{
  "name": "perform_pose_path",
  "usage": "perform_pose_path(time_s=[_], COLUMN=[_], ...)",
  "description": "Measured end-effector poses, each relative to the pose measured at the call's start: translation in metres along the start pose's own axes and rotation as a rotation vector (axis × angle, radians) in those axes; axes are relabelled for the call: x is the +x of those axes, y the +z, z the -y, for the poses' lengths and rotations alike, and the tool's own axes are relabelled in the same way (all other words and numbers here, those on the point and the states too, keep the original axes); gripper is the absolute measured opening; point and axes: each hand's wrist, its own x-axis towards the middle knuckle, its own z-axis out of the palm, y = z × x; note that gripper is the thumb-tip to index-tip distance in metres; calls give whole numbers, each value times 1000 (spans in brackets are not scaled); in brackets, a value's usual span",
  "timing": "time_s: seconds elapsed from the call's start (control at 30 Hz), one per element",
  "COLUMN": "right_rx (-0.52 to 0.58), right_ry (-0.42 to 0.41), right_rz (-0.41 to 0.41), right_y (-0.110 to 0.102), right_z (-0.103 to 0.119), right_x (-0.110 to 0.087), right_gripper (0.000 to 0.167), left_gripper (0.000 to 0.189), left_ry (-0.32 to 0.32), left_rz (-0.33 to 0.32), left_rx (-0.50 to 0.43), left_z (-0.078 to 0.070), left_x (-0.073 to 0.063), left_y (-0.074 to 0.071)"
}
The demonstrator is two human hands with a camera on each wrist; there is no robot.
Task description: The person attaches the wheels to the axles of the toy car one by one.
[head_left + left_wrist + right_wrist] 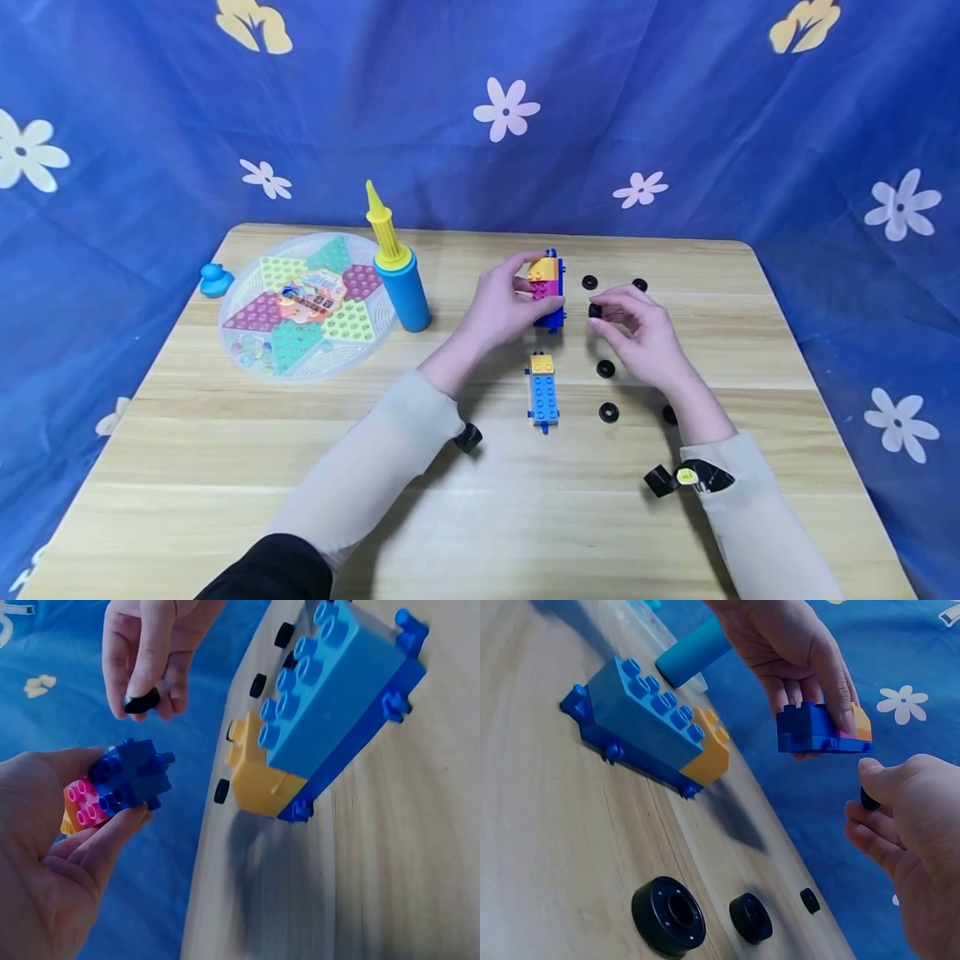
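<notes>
My left hand (504,302) grips a toy brick car (551,292) with a dark blue base and pink and orange bricks on top. In the left wrist view the car (139,776) is pinched between thumb and fingers, its blue end facing the camera. Just to the right, my right hand (637,329) pinches a small black wheel (596,311) between thumb and fingertips. A gap separates this wheel from the car's side in the right wrist view, where bare axle stubs line the base. Nearer me on the table lies a second car (543,396), light blue with a yellow front.
Loose black wheels lie right of the cars, among them one wheel (608,412) in front and another wheel (590,282) behind. Further left stand a blue and yellow hand pump (405,292), a round Chinese checkers board (352,350) and a blue rubber duck (216,281).
</notes>
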Motion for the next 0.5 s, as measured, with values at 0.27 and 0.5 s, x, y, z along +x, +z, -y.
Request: perform_pose_path(time_s=[0.27, 0.5], right_rx=[86, 101], right_ry=[-39, -64], right_rz=[1, 10], right_y=[1, 3], right_z=[-21, -19], right_x=[-7, -11], right_gripper=[33, 34], left_gripper=[86, 82], left_ry=[-2, -28], left_rz=[-7, 7], left_rx=[-39, -59], left_z=[-9, -13], left_x=[-15, -22], left_y=[-2, -4])
